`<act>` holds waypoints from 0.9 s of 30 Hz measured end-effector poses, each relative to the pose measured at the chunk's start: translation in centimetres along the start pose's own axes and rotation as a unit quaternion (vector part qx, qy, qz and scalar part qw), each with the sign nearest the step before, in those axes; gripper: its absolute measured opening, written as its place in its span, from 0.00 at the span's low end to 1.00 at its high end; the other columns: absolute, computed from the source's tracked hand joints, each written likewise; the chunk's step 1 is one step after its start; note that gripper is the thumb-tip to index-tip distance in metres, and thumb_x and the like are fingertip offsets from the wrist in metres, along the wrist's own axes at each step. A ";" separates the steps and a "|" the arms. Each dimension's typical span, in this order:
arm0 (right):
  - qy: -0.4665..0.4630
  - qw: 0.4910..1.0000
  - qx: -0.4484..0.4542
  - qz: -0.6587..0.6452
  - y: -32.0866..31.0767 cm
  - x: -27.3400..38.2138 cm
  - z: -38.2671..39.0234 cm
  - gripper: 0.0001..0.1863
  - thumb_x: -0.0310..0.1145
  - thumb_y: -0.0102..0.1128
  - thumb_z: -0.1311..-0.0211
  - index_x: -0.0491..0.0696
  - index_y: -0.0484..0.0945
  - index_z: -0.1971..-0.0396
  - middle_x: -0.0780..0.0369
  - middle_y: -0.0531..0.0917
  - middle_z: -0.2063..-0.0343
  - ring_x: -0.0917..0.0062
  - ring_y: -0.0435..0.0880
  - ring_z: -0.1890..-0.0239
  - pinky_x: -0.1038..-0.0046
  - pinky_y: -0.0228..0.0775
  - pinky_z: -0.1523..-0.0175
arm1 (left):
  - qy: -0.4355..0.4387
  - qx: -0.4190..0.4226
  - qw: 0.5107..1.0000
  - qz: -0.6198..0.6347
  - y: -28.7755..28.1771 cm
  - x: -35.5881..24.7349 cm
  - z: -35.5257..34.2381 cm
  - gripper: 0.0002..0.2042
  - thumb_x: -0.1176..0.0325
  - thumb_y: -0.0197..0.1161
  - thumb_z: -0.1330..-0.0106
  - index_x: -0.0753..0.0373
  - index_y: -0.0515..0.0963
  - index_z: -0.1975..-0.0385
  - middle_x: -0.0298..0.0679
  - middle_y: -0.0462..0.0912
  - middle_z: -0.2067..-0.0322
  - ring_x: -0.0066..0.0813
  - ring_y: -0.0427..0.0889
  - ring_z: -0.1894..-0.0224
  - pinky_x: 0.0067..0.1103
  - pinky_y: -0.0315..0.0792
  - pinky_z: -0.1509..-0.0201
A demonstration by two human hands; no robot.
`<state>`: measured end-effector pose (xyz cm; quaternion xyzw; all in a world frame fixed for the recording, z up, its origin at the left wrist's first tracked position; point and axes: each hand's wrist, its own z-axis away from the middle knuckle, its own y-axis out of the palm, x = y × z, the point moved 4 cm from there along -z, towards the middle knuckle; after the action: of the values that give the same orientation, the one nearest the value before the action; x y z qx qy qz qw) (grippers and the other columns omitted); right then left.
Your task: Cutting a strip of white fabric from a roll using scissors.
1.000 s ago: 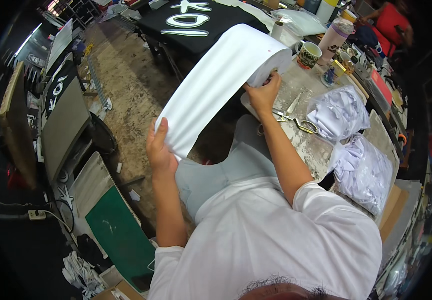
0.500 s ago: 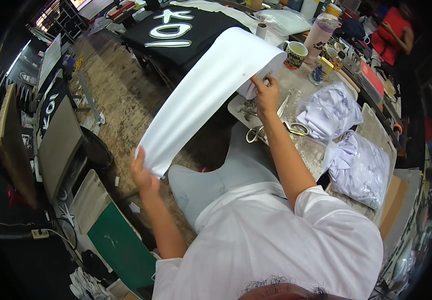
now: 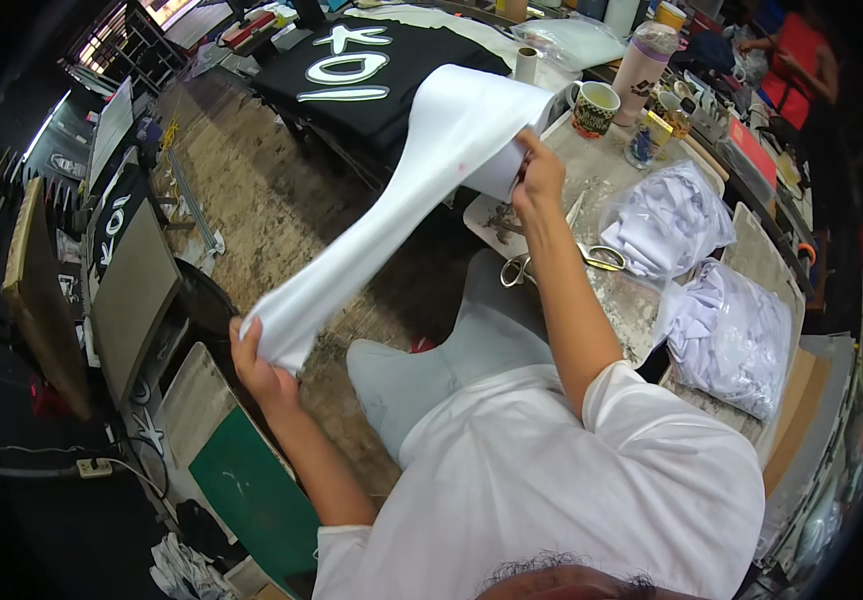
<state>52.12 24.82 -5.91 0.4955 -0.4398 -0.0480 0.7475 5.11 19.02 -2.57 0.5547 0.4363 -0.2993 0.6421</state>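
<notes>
A long strip of white fabric stretches down and leftward from its thick roll. My left hand grips the free end low on the left, where the strip bunches and twists. My right hand is closed on the roll's lower right side, over the worktable. Just below the roll, open metal scissors lie on the worn tabletop, beside a plastic bag of white cloth. A second such bag sits lower right.
A black printed garment lies on a far platen. A mug, a pink tumbler and jars crowd the table's back. Metal platens and a green board stand left. A person in red is at far right.
My left hand has moved down and left, drawing out more fabric, which now twists narrower in the middle. My right hand has shifted slightly, staying at the roll.
</notes>
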 end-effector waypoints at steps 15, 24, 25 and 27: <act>-0.199 0.905 0.005 0.376 -4.5 3.1 -2.1 0.43 0.34 0.84 0.62 0.37 0.63 0.49 0.63 0.74 0.69 0.80 0.74 0.69 0.80 0.71 0.64 | -0.064 0.005 0.998 0.000 -3.3 6.4 -2.7 0.04 0.73 0.60 0.35 0.62 0.73 0.63 0.43 0.81 0.60 0.37 0.82 0.57 0.33 0.76 0.49; -0.198 0.843 0.037 0.499 -3.0 2.2 4.7 0.58 0.40 0.86 0.71 0.40 0.57 0.39 0.59 0.74 0.61 0.79 0.71 0.68 0.76 0.72 0.60 | 0.022 -0.142 0.981 -0.131 -18.0 8.3 -2.6 0.05 0.76 0.62 0.36 0.64 0.72 0.68 0.39 0.78 0.66 0.32 0.80 0.63 0.29 0.76 0.56; -0.241 0.838 0.053 0.487 -2.5 2.3 5.3 0.62 0.39 0.85 0.72 0.40 0.53 0.35 0.57 0.74 0.57 0.79 0.71 0.65 0.75 0.72 0.56 | 0.063 -0.179 0.962 -0.197 -19.8 8.2 -2.5 0.06 0.77 0.63 0.36 0.64 0.70 0.70 0.37 0.77 0.69 0.28 0.77 0.66 0.27 0.74 0.59; -0.234 0.814 0.065 0.528 -2.1 2.7 6.0 0.65 0.39 0.85 0.72 0.42 0.50 0.33 0.56 0.73 0.54 0.79 0.71 0.65 0.75 0.72 0.55 | 0.075 -0.216 0.947 -0.225 -19.5 7.7 -1.9 0.08 0.76 0.63 0.36 0.65 0.69 0.71 0.36 0.75 0.70 0.27 0.75 0.68 0.26 0.73 0.61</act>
<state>50.24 18.22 -5.16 0.2083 -0.7979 0.2679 0.4983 -8.83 17.63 -18.24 0.3107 0.6510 -0.2919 0.6281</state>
